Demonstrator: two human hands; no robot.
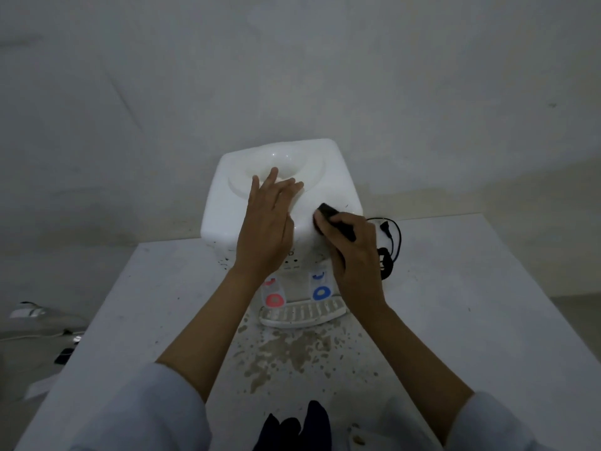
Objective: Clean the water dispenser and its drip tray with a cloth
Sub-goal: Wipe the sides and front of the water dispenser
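Observation:
A white tabletop water dispenser (221, 209) stands on a white table (455, 304), with a round bottle well in its top. My left hand (266, 219) lies flat and open on the top, fingers reaching into the well. My right hand (353, 252) presses a small dark cloth (335, 219) against the top's front right corner. Below the hands are a red tap (274, 296) and a blue tap (320, 288). The slotted white drip tray (302, 314) sits under them.
A black power cord (392, 242) coils on the table right of the dispenser. Brownish wet stains (292, 353) spread on the table in front of the tray. A dark cloth piece (299, 428) lies at the near edge. Small objects sit on the floor (39, 320) at left.

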